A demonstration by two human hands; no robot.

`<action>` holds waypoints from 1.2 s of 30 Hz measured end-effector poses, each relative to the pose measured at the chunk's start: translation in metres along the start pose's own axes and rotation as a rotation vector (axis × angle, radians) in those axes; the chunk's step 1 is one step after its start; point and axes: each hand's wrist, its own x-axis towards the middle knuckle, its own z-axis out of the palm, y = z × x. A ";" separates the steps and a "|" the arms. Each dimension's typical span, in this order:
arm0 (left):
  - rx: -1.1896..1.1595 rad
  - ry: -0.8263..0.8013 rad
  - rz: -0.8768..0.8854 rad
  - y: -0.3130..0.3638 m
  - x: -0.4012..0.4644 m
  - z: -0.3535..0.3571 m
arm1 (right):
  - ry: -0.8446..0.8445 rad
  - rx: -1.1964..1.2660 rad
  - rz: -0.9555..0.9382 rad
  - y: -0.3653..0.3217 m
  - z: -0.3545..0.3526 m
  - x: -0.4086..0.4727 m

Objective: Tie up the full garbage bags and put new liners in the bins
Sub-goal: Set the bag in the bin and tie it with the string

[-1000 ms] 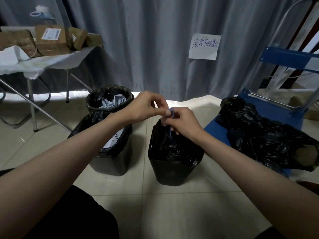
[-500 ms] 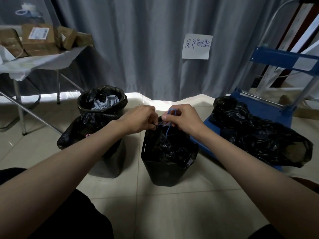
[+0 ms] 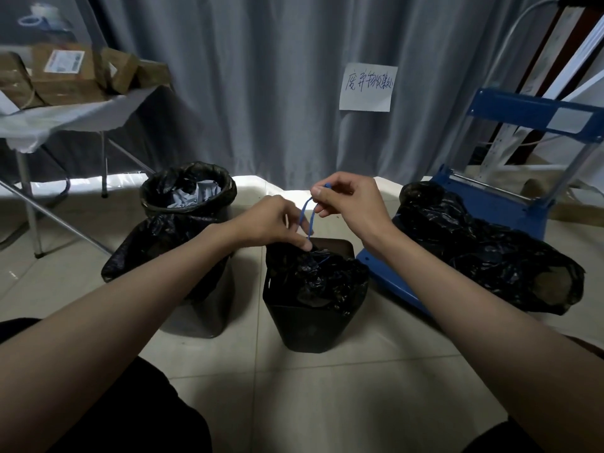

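Note:
A black square bin stands on the floor in front of me with a bunched black garbage bag in it. A thin blue drawstring rises from the bag's gathered mouth. My right hand pinches the loop's top above the bin. My left hand pinches the bag's neck at the string's base. To the left stands a round bin with a black liner folded over its rim and grey waste inside.
A filled black bag lies on a blue hand cart at the right. A folding table with cardboard boxes stands at the left. A grey curtain with a paper note hangs behind. The floor is tiled.
My right hand has risen, drawing the blue string up out of the bag's mouth. My left hand has dropped onto the bag's neck. The view has shifted slightly.

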 end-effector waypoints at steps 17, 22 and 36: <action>-0.047 0.191 -0.082 0.006 -0.009 -0.010 | -0.441 -0.671 0.262 0.049 0.019 -0.029; -0.052 0.051 -0.104 0.000 -0.015 -0.022 | -0.580 -0.640 0.352 0.049 0.013 -0.028; -0.068 -0.110 -0.139 -0.001 -0.031 -0.027 | -0.468 -1.268 0.039 0.077 0.015 -0.015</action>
